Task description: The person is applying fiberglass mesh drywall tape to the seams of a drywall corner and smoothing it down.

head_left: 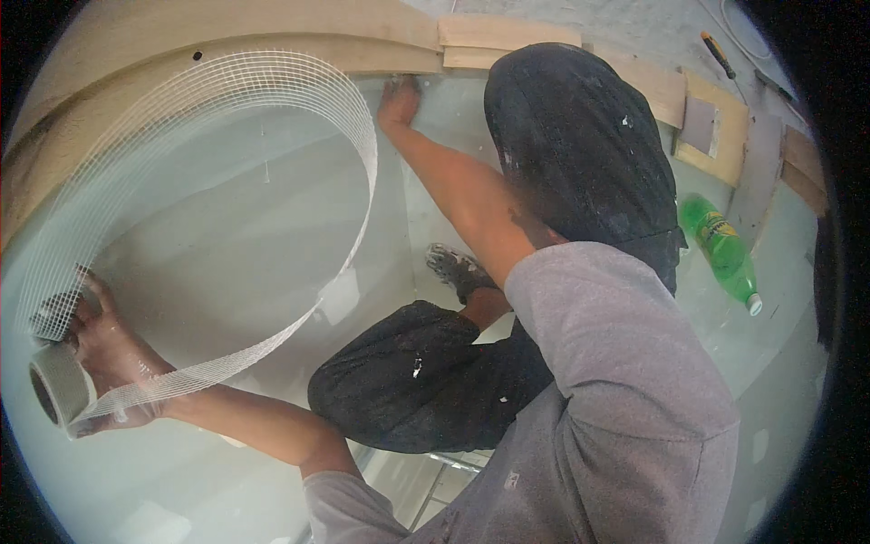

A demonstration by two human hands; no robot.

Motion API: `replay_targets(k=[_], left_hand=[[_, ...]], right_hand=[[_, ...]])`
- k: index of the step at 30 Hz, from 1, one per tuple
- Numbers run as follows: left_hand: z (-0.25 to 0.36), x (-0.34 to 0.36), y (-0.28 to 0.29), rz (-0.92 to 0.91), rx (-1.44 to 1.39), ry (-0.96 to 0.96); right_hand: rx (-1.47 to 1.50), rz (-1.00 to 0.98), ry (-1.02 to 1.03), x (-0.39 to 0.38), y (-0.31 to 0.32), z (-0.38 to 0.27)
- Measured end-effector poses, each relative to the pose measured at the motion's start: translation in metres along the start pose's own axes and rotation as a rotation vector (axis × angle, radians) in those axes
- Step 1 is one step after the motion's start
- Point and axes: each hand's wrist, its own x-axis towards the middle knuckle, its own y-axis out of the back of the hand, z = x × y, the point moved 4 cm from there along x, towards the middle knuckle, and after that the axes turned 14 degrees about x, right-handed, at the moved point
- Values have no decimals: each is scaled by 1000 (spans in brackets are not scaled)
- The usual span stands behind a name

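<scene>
My left hand (113, 358) is closed around a roll of white mesh tape (72, 385) at the far left. A long loose strip of mesh (362, 150) leaves the roll, arches up and right, and curls back down to my left fingers. Behind the mesh by those fingers is a dark rounded shape I cannot make out. My right hand (399, 102) reaches forward, resting on the pale surface against the edge of the wooden boards (353, 54). Its fingers are too foreshortened to read.
My bent knees in dark trousers (580, 127) and my foot (458, 270) occupy the middle. A green plastic bottle (722, 245) lies at the right. Beyond it are board offcuts (716, 136) and an orange-and-black-handled tool (718, 54). A pale panel (236, 236) spreads beneath the tape loop.
</scene>
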Motion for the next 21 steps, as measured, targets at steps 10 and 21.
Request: replay_targets(k=[10, 21], left_hand=[[0, -3, 37, -396, -777, 339], [71, 14, 97, -332, -457, 429]], right_hand=[[28, -78, -117, 2, 3, 10], [-20, -252, -90, -21, 18, -56]])
